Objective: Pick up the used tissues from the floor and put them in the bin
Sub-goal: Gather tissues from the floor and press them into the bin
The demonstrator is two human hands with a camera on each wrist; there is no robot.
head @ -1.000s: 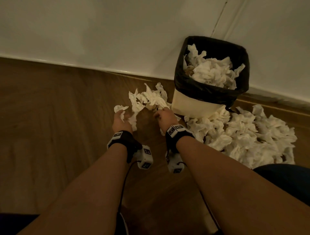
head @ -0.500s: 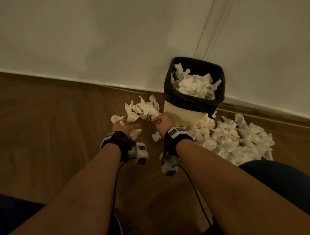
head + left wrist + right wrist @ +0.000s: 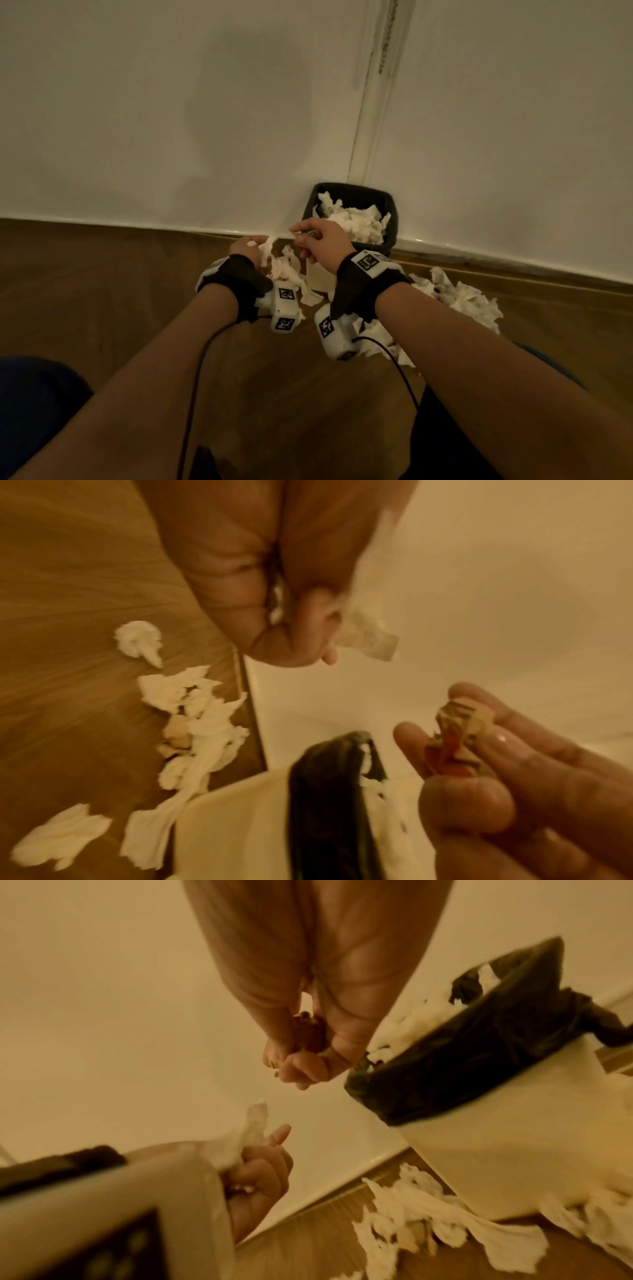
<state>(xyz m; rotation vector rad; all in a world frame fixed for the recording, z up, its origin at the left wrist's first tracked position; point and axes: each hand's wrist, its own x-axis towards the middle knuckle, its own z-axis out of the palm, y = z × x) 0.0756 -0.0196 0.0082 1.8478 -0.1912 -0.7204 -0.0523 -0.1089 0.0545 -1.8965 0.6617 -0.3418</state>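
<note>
The bin (image 3: 388,219) stands on the floor (image 3: 85,291) against the wall (image 3: 171,120), tissues (image 3: 356,219) heaped inside — more tissues lie on the floor left (image 3: 286,270) and right (image 3: 466,298) of it.

Crumpled white tissues (image 3: 459,294) litter the floor around the tissue-filled, black-lined bin (image 3: 393,219).

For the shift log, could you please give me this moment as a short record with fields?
left hand: grips a white tissue, raised off the floor
right hand: pinches a small crumpled reddish-brown scrap beside the bin's rim
bin: black liner, against the wall, heaped with tissues
floor tissues: big pile right of the bin, a smaller cluster left of it
step: neither item dropped in yet
</note>
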